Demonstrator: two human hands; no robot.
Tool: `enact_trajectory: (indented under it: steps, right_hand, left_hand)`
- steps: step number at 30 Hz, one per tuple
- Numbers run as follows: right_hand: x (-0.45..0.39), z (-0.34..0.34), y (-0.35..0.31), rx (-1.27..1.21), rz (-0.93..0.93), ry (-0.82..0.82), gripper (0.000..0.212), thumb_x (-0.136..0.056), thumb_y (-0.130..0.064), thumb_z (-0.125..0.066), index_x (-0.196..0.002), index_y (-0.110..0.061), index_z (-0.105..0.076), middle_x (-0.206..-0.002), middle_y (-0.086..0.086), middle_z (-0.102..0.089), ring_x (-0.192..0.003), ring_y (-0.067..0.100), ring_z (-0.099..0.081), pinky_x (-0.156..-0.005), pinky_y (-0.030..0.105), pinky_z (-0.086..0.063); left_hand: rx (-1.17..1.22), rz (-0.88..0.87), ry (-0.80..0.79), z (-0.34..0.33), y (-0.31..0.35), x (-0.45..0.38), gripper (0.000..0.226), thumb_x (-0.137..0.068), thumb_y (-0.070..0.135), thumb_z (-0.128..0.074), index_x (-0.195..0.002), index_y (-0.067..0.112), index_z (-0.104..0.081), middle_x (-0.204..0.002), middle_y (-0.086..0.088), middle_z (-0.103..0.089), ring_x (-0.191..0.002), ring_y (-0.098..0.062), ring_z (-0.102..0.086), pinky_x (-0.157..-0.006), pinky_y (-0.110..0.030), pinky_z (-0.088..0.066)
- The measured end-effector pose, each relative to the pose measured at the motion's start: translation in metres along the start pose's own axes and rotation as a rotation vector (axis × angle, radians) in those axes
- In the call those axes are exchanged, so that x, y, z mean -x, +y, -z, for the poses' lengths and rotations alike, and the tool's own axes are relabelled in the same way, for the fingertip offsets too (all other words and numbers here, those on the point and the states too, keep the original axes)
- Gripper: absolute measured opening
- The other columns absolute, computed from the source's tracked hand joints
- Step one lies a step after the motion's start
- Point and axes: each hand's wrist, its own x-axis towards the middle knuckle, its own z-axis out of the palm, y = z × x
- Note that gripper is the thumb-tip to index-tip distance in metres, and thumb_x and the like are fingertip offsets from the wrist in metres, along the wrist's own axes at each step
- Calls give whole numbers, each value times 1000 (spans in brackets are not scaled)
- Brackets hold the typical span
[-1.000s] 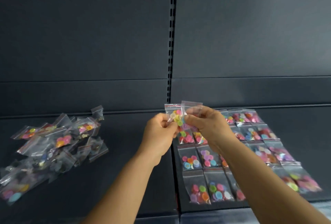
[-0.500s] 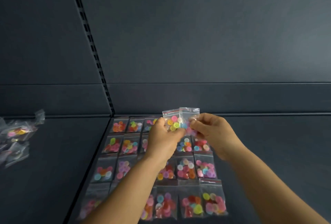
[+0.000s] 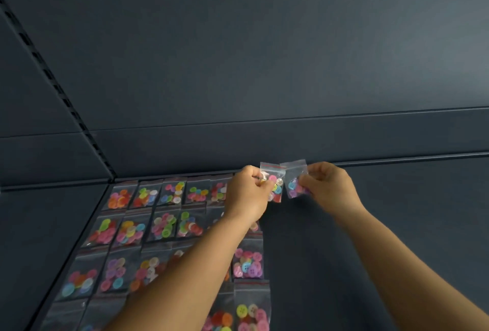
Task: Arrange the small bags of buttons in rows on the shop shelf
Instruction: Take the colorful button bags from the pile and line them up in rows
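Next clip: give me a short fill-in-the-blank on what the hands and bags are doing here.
1. Each of the two hands pinches ____ small bag.
2. The left hand holds its bag just to the ____ of the bag held by the right hand.
3. The bags already laid in rows lie on the dark ____.

Missing words: one; left; shelf

1. Right of the laid-out rows of bags (image 3: 164,227), the dark shelf (image 3: 397,224) lies bare, giving a hand free room.
2. The rows cover the shelf from the left seam up to the rightmost column (image 3: 248,264).
3. The back wall (image 3: 264,66) closes off the far edge.
4. Two forearms cross above the near rows, blocking reach there.
5. The slotted upright (image 3: 66,103) stands at the left.
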Motion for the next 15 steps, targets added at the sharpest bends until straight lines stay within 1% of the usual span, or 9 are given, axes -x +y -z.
enact_trajectory:
  steps: [4,6,7,8,9,10,11,13,15]
  right_hand:
    - [-10,-1,8,121,30,-16,20,-80,-16,-62,-100,-20,-62,-81,-10,-70,-71,5,-64,-52,16,-42]
    - [-13,-5,9,190,42,-37,29,-82,-17,-61,-110,-19,-58,-85,-6,-68,-78,11,-62,-56,18,-42]
    - [-13,-6,10,232,50,-40,32,-82,-18,-61,-114,-18,-56,-85,-6,-66,-80,13,-60,-60,21,-43]
    - [-13,-6,11,273,63,-35,35,-83,-19,-61,-117,-18,-55,-86,-7,-64,-84,14,-59,-65,23,-44]
    - [-13,-7,12,318,87,-24,38,-83,-21,-62,-120,-18,-53,-92,-7,-61,-89,16,-58,-70,25,-44]
    - [-13,-6,13,371,125,-7,41,-83,-22,-64,-122,-18,-52,-102,-4,-58,-95,18,-56,-74,26,-43]
    - [-12,-6,13,424,171,9,42,-83,-23,-64,-123,-19,-51,-110,-1,-54,-100,20,-55,-76,27,-41]
    - [-10,-6,13,481,276,16,36,-84,-22,-63,-120,-21,-56,-115,2,-51,-104,22,-52,-76,26,-40]
    - [-6,-8,14,517,361,-41,21,-86,-18,-59,-105,-21,-66,-111,2,-55,-104,23,-51,-78,29,-43]
  left_hand:
    - [-181,-79,12,-16,4,-8,18,-88,27,-65,-99,23,-51,-77,4,-67,-68,-11,-61,-47,-20,-34]
    - [-302,-120,28,-19,5,-9,24,-89,28,-63,-107,21,-49,-82,2,-67,-72,-14,-61,-48,-23,-35]
    - [-368,-139,41,-20,6,-9,30,-89,28,-63,-113,20,-47,-89,-1,-66,-79,-18,-61,-53,-26,-39]
    - [-438,-161,60,-20,6,-8,36,-89,29,-63,-118,18,-46,-100,-3,-65,-91,-21,-60,-62,-29,-44]
    - [-512,-188,86,-19,5,-7,42,-88,29,-64,-124,17,-45,-112,-4,-60,-104,-23,-55,-75,-32,-46]
    - [-580,-228,119,-18,4,-6,47,-88,29,-63,-129,17,-43,-120,-3,-55,-112,-23,-48,-87,-33,-43]
    - [-637,-286,145,-17,2,-5,49,-89,28,-62,-132,18,-41,-124,-2,-50,-116,-22,-42,-94,-32,-39]
    - [-720,-428,104,-14,-2,-4,43,-91,20,-59,-132,19,-46,-127,1,-49,-117,-20,-37,-99,-30,-34]
    - [-762,-513,-24,-14,-8,-3,37,-90,10,-55,-126,17,-55,-128,2,-51,-120,-19,-37,-101,-31,-35]
